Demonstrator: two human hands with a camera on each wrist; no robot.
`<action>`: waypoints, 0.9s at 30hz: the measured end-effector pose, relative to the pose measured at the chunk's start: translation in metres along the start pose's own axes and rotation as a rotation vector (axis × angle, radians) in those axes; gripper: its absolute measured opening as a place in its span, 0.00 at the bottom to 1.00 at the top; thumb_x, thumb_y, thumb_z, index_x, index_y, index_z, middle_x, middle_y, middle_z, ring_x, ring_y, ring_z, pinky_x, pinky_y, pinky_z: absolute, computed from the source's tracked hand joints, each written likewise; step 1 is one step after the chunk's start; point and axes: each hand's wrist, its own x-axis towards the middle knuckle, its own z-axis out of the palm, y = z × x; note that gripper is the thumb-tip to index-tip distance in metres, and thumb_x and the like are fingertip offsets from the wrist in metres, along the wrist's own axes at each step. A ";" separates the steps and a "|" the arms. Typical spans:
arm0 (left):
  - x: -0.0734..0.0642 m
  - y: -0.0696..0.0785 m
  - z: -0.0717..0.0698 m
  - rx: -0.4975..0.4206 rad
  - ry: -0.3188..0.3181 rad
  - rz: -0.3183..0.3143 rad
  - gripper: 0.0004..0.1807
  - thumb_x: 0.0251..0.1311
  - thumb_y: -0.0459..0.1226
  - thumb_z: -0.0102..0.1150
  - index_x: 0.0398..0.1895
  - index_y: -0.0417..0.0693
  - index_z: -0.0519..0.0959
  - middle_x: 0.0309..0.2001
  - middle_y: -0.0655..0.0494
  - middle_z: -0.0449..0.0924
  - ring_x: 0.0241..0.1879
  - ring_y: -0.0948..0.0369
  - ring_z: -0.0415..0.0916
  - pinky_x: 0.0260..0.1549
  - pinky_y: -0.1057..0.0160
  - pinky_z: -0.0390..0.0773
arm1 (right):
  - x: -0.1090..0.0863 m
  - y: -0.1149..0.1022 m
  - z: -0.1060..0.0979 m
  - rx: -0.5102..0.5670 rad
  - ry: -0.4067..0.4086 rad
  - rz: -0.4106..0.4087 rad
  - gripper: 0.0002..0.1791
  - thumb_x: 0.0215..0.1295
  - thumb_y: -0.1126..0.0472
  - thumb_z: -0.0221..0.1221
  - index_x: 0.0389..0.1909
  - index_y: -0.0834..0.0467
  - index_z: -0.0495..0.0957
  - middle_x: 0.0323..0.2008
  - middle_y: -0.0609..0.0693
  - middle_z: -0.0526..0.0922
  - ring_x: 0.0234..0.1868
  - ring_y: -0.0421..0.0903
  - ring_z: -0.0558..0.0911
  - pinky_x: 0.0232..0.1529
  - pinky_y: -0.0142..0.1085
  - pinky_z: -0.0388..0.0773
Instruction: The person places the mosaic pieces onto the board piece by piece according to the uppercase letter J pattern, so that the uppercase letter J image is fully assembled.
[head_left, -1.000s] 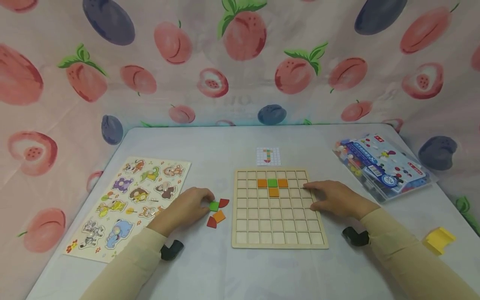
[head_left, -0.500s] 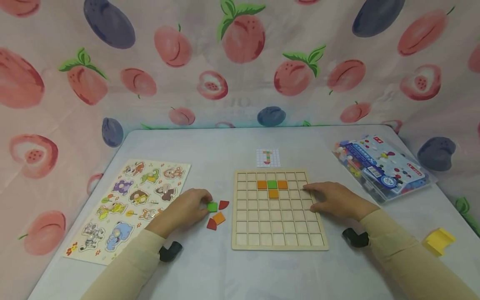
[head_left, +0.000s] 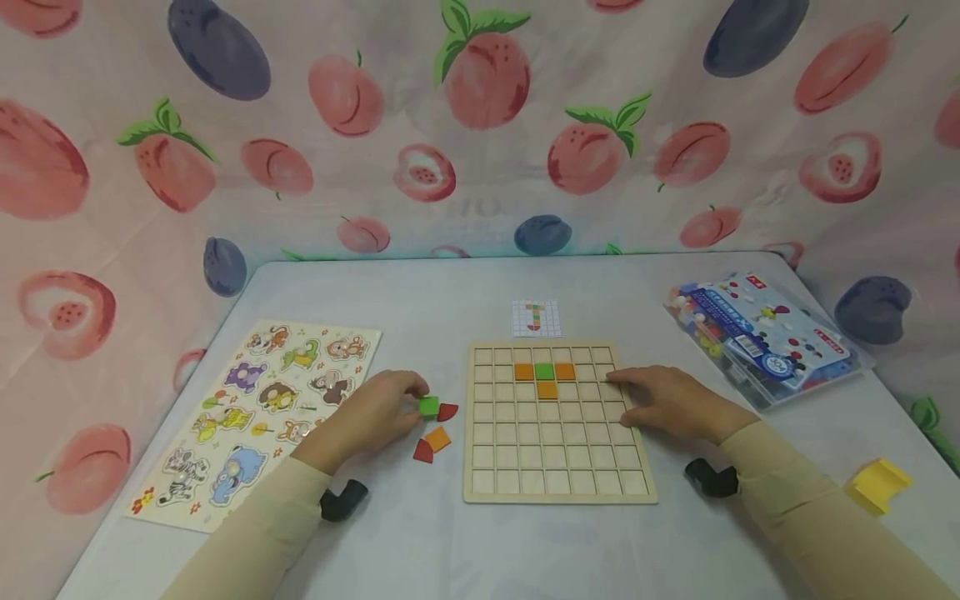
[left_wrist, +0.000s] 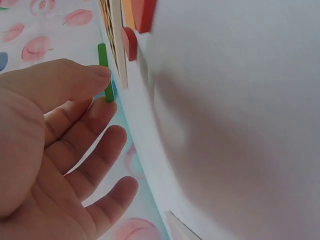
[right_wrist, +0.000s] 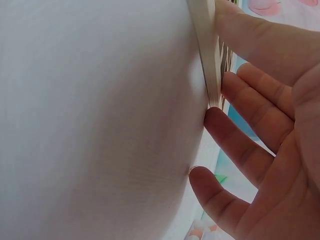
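Observation:
My left hand (head_left: pixel 378 412) pinches a green square tile (head_left: pixel 428 407) between thumb and index finger, the other fingers loosely spread. In the left wrist view the tile (left_wrist: pixel 106 72) is seen edge-on and looks lifted off the table. Close beside it lie a red quarter-round tile (head_left: pixel 447 412), an orange square tile (head_left: pixel 437 439) and a second red one (head_left: pixel 423 451). On the wooden grid board (head_left: pixel 531 457) sit one green tile (head_left: pixel 543 372) and three orange tiles (head_left: pixel 547 390) in a T shape. Relaxed fingers of my right hand (head_left: pixel 671 400) touch the board's right edge.
Behind the board lies a small pattern card (head_left: pixel 536 318). An animal puzzle board (head_left: pixel 255 417) is at the left, partly under the left forearm. A clear plastic box (head_left: pixel 768 337) of colourful pieces stands back right. A yellow piece (head_left: pixel 879 486) lies near the right sleeve.
The left hand has taken hold of the green tile and raised it slightly from the table. My right hand stays at the board's edge, and the tiles on the board have not moved.

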 end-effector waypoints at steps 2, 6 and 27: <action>0.002 0.003 0.001 -0.015 -0.003 0.001 0.13 0.59 0.31 0.64 0.48 0.44 0.82 0.45 0.56 0.82 0.51 0.53 0.76 0.55 0.52 0.75 | 0.000 -0.001 0.000 0.001 -0.001 0.003 0.37 0.62 0.51 0.69 0.69 0.61 0.70 0.66 0.66 0.71 0.67 0.68 0.67 0.65 0.62 0.61; 0.005 0.012 0.003 -0.026 -0.013 0.004 0.13 0.58 0.31 0.65 0.46 0.45 0.82 0.44 0.57 0.82 0.50 0.54 0.75 0.54 0.53 0.75 | 0.000 -0.002 -0.001 0.003 -0.001 0.007 0.37 0.61 0.52 0.69 0.69 0.61 0.71 0.66 0.66 0.71 0.67 0.68 0.67 0.65 0.62 0.61; 0.020 0.046 0.021 0.058 -0.050 0.114 0.10 0.61 0.36 0.67 0.46 0.48 0.83 0.42 0.59 0.81 0.42 0.60 0.72 0.43 0.60 0.76 | 0.000 -0.002 -0.001 0.023 -0.005 0.017 0.37 0.61 0.51 0.69 0.69 0.61 0.70 0.66 0.66 0.71 0.68 0.68 0.66 0.66 0.62 0.60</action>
